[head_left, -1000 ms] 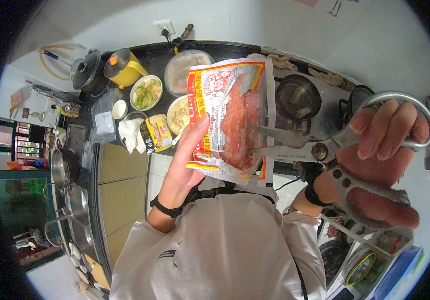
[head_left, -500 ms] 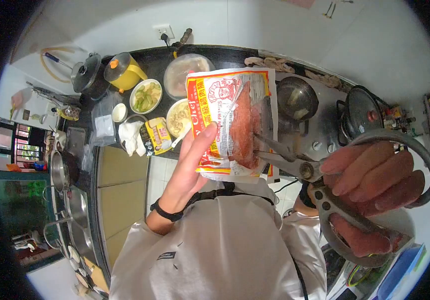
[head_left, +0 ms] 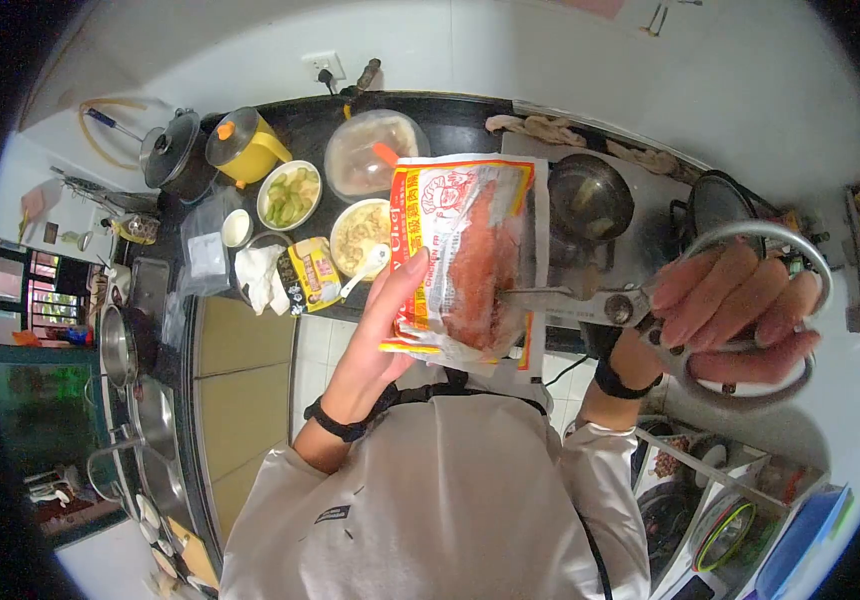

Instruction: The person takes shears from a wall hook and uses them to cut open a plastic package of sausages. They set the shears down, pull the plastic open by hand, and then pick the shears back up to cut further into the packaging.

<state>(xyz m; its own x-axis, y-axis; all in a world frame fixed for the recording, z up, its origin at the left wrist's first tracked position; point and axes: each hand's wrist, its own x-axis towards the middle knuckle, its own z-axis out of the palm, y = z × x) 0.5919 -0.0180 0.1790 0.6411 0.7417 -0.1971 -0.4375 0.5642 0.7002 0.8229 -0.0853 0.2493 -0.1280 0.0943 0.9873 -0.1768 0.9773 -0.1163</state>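
My left hand [head_left: 372, 322] is closed on a packet of chicken franks [head_left: 475, 255], its thumb across the printed front. The plastic packet has red and yellow borders and reddish franks showing through its clear window; it is held up in the middle of the view. My right hand [head_left: 735, 305] grips large metal kitchen scissors [head_left: 624, 306], fingers through the loops. Their blades, almost together, reach the packet's right part; where exactly the tips end in the plastic is hard to tell.
On the dark counter stand a bowl of green slices [head_left: 290, 195], a bowl of pale pieces [head_left: 358, 235] with a white spoon, a covered container [head_left: 370, 150] and a yellow jug [head_left: 247, 145]. A wok [head_left: 590, 197] sits on the stove. A sink [head_left: 158, 410] is at left.
The scissors have gone from wide apart to nearly closed, with my right fingers drawn together. The packet has tilted and dropped slightly.
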